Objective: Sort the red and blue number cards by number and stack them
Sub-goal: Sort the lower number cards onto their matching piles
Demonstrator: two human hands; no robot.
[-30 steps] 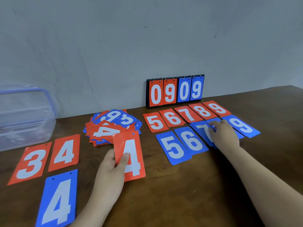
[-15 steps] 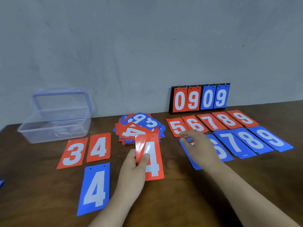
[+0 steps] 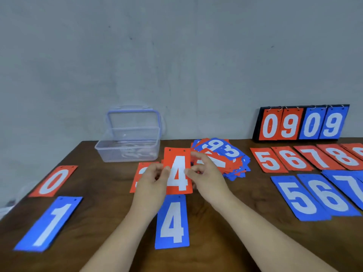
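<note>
**Risk of a skewed drop for the red 4 card (image 3: pixel 177 173)**

Your left hand (image 3: pixel 155 179) and right hand (image 3: pixel 206 173) each pinch one long edge of it, holding it raised just behind the blue 4 card (image 3: pixel 172 222). Release unevenly and it may land crooked, or over the red 3 card (image 3: pixel 139 174) beside it. Your right wrist sits close to the unsorted pile (image 3: pixel 225 156) and could scatter it. Your left hand covers most of the red 3; whatever lies under the held card is hidden; the sorted rows (image 3: pixel 292 160) run off the right edge.
</note>
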